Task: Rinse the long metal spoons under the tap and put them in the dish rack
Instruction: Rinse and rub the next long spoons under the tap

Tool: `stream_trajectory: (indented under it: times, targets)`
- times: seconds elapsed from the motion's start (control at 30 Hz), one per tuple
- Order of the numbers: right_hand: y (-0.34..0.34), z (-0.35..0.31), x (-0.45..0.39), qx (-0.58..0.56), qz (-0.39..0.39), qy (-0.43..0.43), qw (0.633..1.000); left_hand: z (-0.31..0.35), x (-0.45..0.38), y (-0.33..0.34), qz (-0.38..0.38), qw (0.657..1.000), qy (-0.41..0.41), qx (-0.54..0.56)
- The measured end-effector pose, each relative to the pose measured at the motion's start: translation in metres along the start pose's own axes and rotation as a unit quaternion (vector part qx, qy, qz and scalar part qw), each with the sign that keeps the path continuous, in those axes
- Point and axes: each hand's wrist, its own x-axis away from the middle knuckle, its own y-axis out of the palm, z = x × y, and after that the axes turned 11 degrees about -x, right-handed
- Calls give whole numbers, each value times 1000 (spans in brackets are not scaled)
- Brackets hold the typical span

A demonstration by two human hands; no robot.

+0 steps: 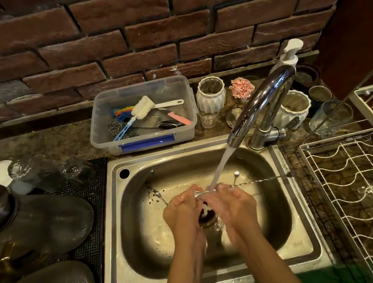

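Steel sink (296, 243) between white dish rack (361, 180) and glassware (76, 171).

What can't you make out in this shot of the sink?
Head view only:
- Spoon bowl: hidden in the hands.
- How many spoons the left hand and right hand hold: fingers cover them.
- Drain: partly behind the hands.
- Dish rack: cut off by the right edge.
- Dark pots, left: blurred.

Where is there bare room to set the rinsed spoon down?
The white wire dish rack right of the sink shows bare rows. Behind the tap, jars and glasses crowd the counter; the black mat on the left holds upturned glassware.
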Motion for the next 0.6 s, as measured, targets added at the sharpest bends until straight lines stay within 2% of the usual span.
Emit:
stream_trajectory:
  times: [0.07,0.13,0.2,0.3,0.5,0.6]
  targets:
    - [-5,-10,-7,-30,49,-20,998,8,-8,-14,24,999,-5,44]
    - [-2,-6,-7,-30,59,-27,997,9,-10,-19,32,998,-11,58]
    - [5,12,-3,16,15,-8,1000,3,-5,-15,19,999,-19,43]
    - [13,26,3,26,-52,23,998,2,0,-16,-8,999,-13,32]
    - [10,-5,-11,-49,36,-20,998,27,-16,-45,75,993,13,87]
    - [21,24,3,34,-30,9,999,16,-7,-33,61,996,14,64]
